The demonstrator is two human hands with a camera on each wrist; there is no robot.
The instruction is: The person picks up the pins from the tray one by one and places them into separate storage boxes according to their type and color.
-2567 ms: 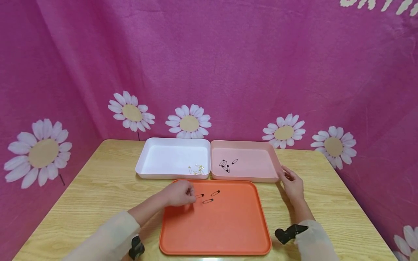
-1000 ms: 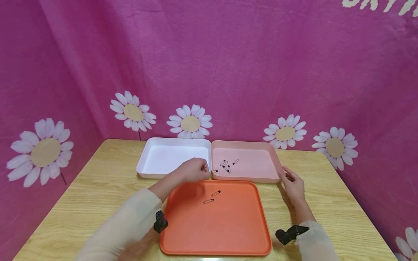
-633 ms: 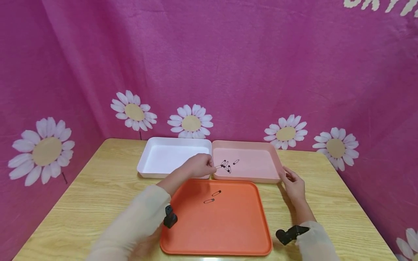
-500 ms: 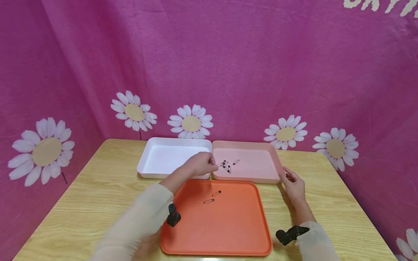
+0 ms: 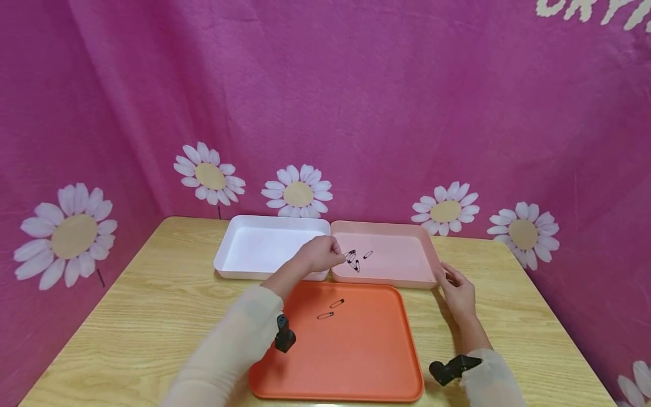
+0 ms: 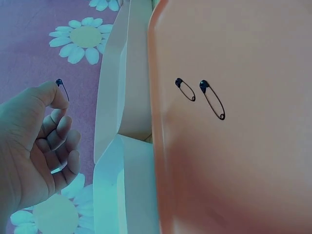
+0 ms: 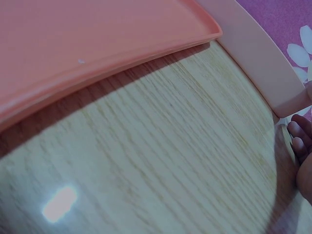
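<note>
My left hand [image 5: 321,253] is over the near left part of the pink tray [image 5: 396,254]. Its thumb and index finger pinch a black safety pin [image 6: 59,82], seen in the left wrist view, while the other fingers bend loosely. Right below the fingertips, several black safety pins [image 5: 357,265] lie in the pink tray, a separate pin [image 5: 368,255] a little to their right. Two more black safety pins, a farther one [image 5: 337,303] and a nearer one [image 5: 325,315], rest on the orange tray [image 5: 356,356]. My right hand [image 5: 459,291] touches the pink tray's near right corner with relaxed fingers.
A white tray [image 5: 264,246] stands left of the pink one, their sides touching; my left hand covers its near right corner. All trays stand on a wooden table [image 5: 137,316]. Behind rises a magenta cloth [image 5: 356,113] printed with daisies.
My left hand took a pin from the orange tray and carried it up and right to the pink tray. The gold pins in the white tray are now hidden. The right hand stayed put.
</note>
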